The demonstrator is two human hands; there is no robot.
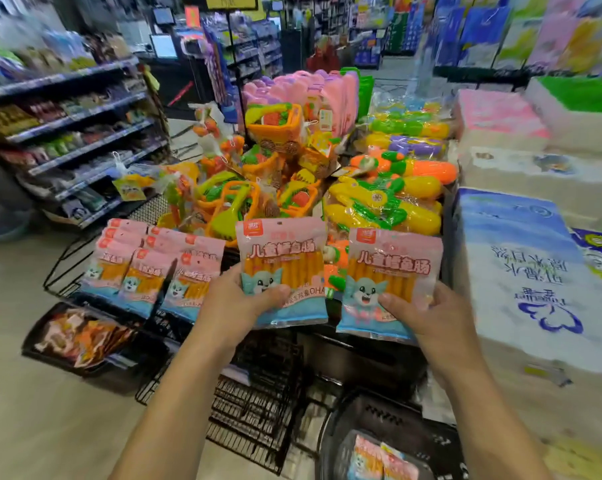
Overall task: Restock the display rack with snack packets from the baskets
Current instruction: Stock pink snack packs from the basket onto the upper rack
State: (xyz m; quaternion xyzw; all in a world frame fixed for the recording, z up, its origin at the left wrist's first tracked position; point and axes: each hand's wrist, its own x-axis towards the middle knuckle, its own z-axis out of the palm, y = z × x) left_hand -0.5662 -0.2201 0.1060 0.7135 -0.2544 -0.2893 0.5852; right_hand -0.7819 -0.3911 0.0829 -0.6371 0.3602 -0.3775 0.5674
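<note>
My left hand (239, 299) grips a pink-and-blue snack packet (281, 258) with orange sticks and a cartoon animal on it, held upright above the black wire display rack (254, 403). A matching snack packet (393, 271) is pinched by its lower edge in my right hand (421, 310), just to the right. Several identical packets (154, 265) stand in rows on the rack's upper left tier. A black basket (379, 420) at the bottom right holds more of the same packets (379, 459).
A lower black tray (40, 344) on the left holds orange-red packets. Bagged plastic toys (292, 168) fill a bin behind the rack. Stacked tissue packs (535, 271) rise on the right. Store shelves (71, 133) line the far left, with bare floor (50, 427) in front.
</note>
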